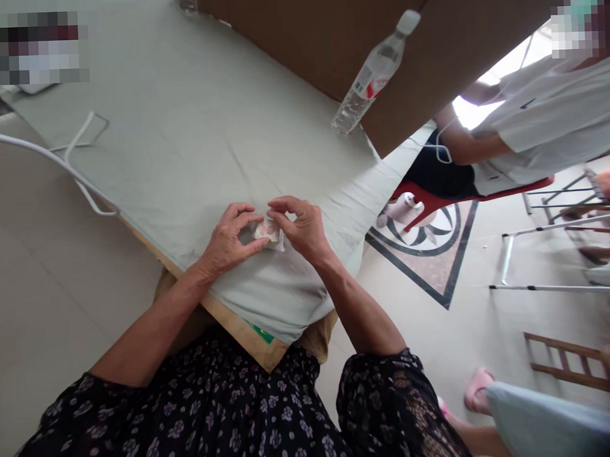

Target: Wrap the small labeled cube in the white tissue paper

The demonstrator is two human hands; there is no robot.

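- A small wrapped packet (268,231), with reddish print under clear film, is held just above or on the cloth-covered bench (182,159), inward from its near corner (which of the two cannot be told).
- The left hand (230,238) is curled around the packet's left side; its grip is parted only by the packet's width, the packet being held between thumb and fingers.
- The right hand (302,225) is placed at the packet's far right side; its grip is nearly closed, thumb and forefinger almost brought together, though whether an edge of film is pinched there cannot be told.
- The pale cloth (297,282) is creased around both hands and draped over the right edge; along the left edge and at the near corner, bare wood is left exposed.
- A clear bottle (367,80), white-capped and red-labelled, is stood toward the right edge, close against brown cardboard (303,35) by which the far right part of the bench is taken up.
- A bent white tube (91,186) is seen along the left edge.
- Beyond the right edge, a red chair (434,200) is occupied by a person in a white shirt (526,114).
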